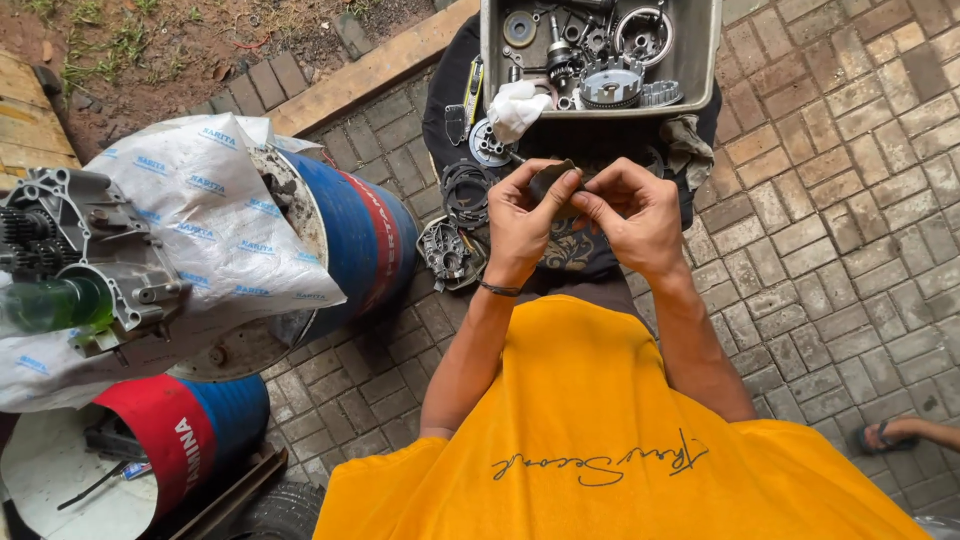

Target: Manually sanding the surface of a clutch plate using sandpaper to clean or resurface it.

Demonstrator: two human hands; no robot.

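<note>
My left hand and my right hand meet in front of me, both pinching a small dark, flat part between fingers and thumbs. Most of that part is hidden by my fingers. A dark band circles my left wrist. Just beyond my hands stands a grey tray holding several metal engine parts, gears and a clutch basket. A crumpled white rag hangs at the tray's near left corner. Thin ring plates and a metal cover lie on a dark cloth left of my hands.
An engine case rests on white printed sacking over a blue and red drum at left, with a green bottle before it. A second drum lies lower left. Someone's sandalled foot shows at right on brick paving.
</note>
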